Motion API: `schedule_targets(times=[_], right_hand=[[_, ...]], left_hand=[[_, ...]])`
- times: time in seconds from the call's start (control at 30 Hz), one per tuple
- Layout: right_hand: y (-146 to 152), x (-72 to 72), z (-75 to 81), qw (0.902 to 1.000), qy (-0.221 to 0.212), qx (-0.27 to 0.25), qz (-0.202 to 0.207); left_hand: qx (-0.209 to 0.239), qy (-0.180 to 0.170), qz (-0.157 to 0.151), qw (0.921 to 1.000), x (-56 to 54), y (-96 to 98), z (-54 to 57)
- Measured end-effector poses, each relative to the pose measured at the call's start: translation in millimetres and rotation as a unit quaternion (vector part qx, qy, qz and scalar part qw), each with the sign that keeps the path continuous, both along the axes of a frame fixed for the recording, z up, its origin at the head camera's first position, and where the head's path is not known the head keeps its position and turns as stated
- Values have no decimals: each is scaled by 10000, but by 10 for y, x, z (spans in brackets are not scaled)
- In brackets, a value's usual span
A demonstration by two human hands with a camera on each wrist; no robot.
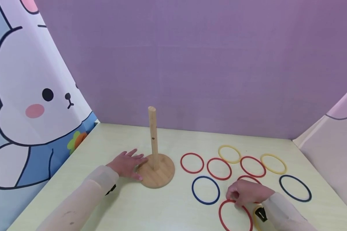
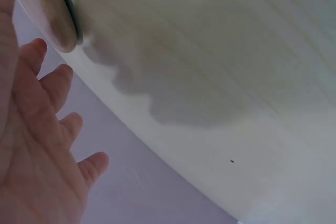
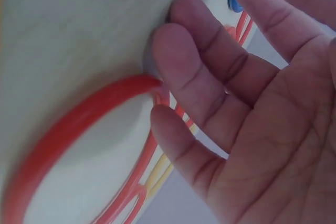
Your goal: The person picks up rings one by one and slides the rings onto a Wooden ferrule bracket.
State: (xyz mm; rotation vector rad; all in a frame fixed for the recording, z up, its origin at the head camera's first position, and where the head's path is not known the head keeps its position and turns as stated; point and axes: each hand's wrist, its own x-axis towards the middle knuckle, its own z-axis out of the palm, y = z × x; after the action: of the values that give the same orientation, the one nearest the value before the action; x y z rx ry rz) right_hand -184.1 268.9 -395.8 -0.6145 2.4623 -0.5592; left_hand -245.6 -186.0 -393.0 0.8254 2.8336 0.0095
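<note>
A wooden peg (image 1: 153,141) stands upright on a round wooden base (image 1: 164,176). My left hand (image 1: 127,165) rests at the base's left side, fingers spread and touching its edge. The left wrist view shows those loose fingers (image 2: 56,86) beneath the rim of the base (image 2: 55,17). At the front right, my right hand (image 1: 245,192) pinches the far edge of a red ring (image 1: 221,216) lying on the table. Its other fingers (image 3: 176,51) are bent, close to another red ring (image 3: 79,114). The right thumb's contact is not visible in the right wrist view.
More rings lie right of the base: red (image 1: 192,153), red (image 1: 219,158), red (image 1: 253,157), yellow (image 1: 229,146), yellow (image 1: 273,155), blue (image 1: 205,176) and dark blue (image 1: 295,176). Under the right wrist, a yellow ring (image 1: 255,221) shows partly. A purple cloth (image 1: 191,70) hangs behind the table.
</note>
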Motion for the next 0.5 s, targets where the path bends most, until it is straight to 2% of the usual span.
schedule_targets(times=[0.23,0.5], right_hand=[[-18,4,-3,10000,-51,-15,-25],[-34,3,-21,9997,171,192,-55]], left_hand=[[32,-30,-119,9999,-27,11,-48],[10,122,-515,9986,-77,-27,-87]])
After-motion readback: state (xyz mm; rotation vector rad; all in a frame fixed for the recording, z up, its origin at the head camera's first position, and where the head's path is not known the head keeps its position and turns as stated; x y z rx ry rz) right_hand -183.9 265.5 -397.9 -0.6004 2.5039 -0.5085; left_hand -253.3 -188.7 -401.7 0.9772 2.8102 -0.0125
